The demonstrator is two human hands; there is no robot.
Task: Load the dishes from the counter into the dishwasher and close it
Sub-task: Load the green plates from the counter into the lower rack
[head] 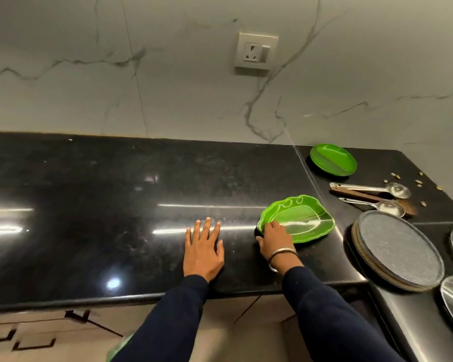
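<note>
Green leaf-shaped plate (302, 220) is what your right hand (273, 240) has, fingers curled over its near-left rim, thumb at the edge, so you're on the pick-up step. Left hand (203, 250) just lies flat and spread on the black table (115, 194), holding nothing. Farther right: round green plate (334, 159), spoons (372, 194), grey plates (400, 249). Dishwasher isn't in view, so next you'll probably lift and turn to it
</note>
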